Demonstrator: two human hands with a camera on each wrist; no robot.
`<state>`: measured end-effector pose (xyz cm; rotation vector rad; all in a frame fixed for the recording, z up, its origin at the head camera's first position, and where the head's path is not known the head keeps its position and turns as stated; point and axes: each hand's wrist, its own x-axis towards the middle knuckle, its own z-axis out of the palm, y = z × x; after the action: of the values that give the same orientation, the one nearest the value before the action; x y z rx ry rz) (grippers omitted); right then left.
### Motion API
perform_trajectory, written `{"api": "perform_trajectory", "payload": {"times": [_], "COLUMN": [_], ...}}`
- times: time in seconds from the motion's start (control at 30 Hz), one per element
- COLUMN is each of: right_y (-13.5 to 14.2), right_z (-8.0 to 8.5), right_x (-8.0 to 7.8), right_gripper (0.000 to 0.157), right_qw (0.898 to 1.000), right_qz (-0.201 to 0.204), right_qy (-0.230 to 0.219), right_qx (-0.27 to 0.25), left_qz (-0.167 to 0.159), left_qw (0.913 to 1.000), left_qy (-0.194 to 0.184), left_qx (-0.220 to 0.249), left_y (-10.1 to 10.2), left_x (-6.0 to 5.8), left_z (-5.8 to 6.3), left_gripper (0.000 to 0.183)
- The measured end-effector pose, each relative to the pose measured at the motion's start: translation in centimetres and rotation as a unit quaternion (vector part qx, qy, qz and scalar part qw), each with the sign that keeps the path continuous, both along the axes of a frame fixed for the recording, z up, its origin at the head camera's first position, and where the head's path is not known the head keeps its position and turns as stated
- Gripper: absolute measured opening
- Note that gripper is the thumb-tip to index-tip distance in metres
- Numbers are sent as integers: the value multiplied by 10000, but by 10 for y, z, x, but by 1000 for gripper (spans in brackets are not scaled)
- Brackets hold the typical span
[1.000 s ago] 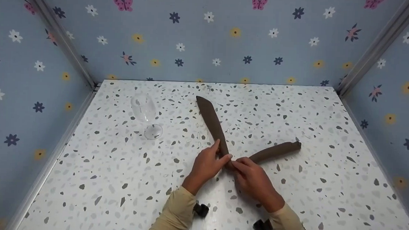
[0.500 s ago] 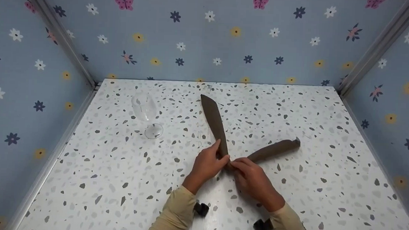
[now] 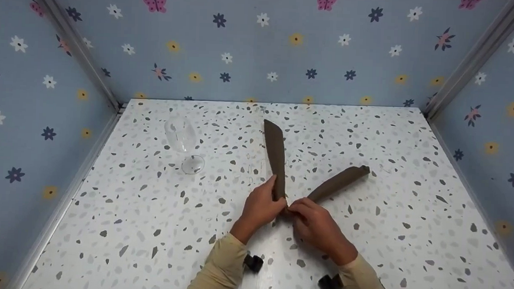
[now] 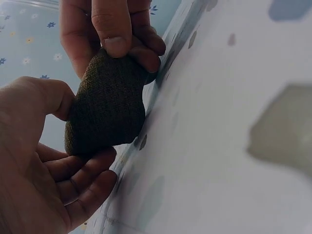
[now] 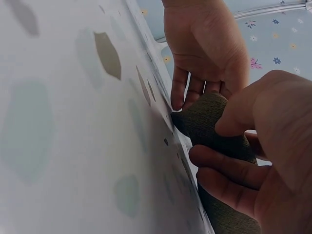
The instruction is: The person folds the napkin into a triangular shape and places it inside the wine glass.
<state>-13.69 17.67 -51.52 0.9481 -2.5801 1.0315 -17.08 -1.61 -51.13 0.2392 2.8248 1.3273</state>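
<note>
A brown woven cloth (image 3: 275, 149), folded into a long strip, is bent into a V with its point toward the person. Its left arm reaches toward the back wall; its other arm slants to the back right. Near the bend, my left hand (image 3: 259, 208) grips the left arm, thumb on one side and fingers on the other. Right beside it, my right hand (image 3: 320, 223) pinches the cloth at the bend between thumb and fingers. In the left wrist view the folded bend (image 4: 105, 105) sits between both hands. From the right wrist, fingers partly hide the cloth (image 5: 204, 114).
A clear stemmed glass (image 3: 180, 135) stands upright on the speckled white table (image 3: 152, 218), left of the cloth. Blue flowered panels (image 3: 260, 46) enclose the back and both sides. Black wrist camera mounts (image 3: 253, 263) show below the hands.
The V has narrowed: the far end of its left arm has swung right, and the right arm's end has drawn up and inward. Both hands stay almost in place, gripping the cloth.
</note>
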Motion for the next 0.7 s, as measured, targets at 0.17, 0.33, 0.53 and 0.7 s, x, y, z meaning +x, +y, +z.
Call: {"api": "perform_trajectory", "payload": {"times": [0.17, 0.33, 0.53, 0.7], "right_y": [0, 1, 3, 3], "right_z": [0, -2, -3, -2], "right_x": [0, -2, -3, -3], "right_gripper": [22, 24, 27, 27], "right_qw": [9999, 10000, 9998, 9997], "right_qz": [53, 36, -2, -33], "right_qy": [85, 69, 99, -1], "right_qx": [15, -36, -150, -255], "left_qz": [-67, -265, -667, -871], "left_qw": [10000, 9995, 9968, 9942], "left_qy": [39, 175, 431, 596], "left_qx": [59, 22, -114, -219], "left_y": [-1, -2, -1, -2], "left_x": [0, 0, 0, 1], "left_z": [0, -1, -3, -3], "left_gripper": [69, 68, 64, 62]}}
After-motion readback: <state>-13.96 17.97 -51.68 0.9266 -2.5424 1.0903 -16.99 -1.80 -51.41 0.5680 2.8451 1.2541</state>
